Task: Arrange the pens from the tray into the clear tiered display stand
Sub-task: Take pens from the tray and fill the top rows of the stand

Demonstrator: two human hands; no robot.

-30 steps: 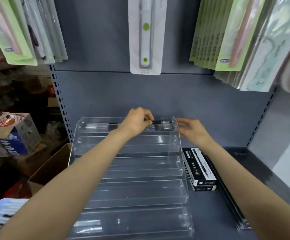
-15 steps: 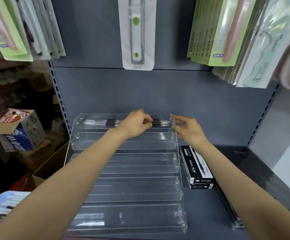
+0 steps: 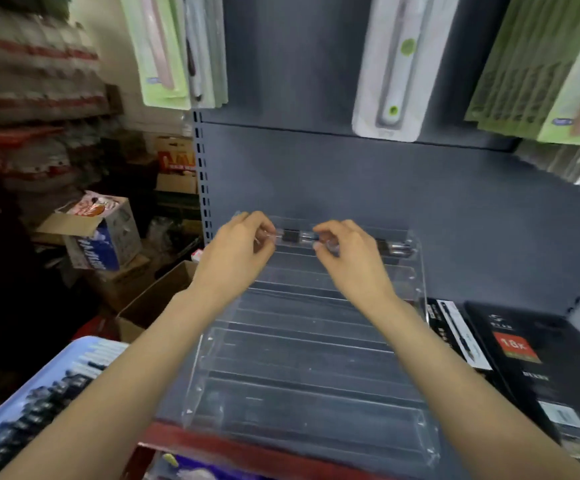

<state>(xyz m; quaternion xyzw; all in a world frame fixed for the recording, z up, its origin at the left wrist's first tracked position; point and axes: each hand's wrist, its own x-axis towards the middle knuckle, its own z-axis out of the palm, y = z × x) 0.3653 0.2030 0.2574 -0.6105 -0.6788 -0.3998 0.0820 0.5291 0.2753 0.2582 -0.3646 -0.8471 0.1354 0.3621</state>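
The clear tiered display stand (image 3: 302, 355) sits on the dark shelf in front of me. Clear pens with black grips (image 3: 292, 236) lie end to end in its top tier, and more pens (image 3: 394, 246) rest at that tier's right end. My left hand (image 3: 238, 251) pinches the left end of the pens in the top tier. My right hand (image 3: 347, 254) pinches the same pens a little to the right. The lower tiers hold nothing. The light blue tray (image 3: 35, 386) with several pens (image 3: 39, 407) is at the lower left, partly behind my left forearm.
Black pen boxes (image 3: 455, 334) and a black box with a red label (image 3: 527, 358) lie right of the stand. Packaged goods hang above on the grey back panel (image 3: 351, 174). Cardboard boxes (image 3: 98, 233) stand on the floor at left. A red shelf edge (image 3: 247, 445) runs below.
The view has swung left and is blurred. My left hand slid left along the top tier, and my right hand came in from the stand's right end onto the pens.
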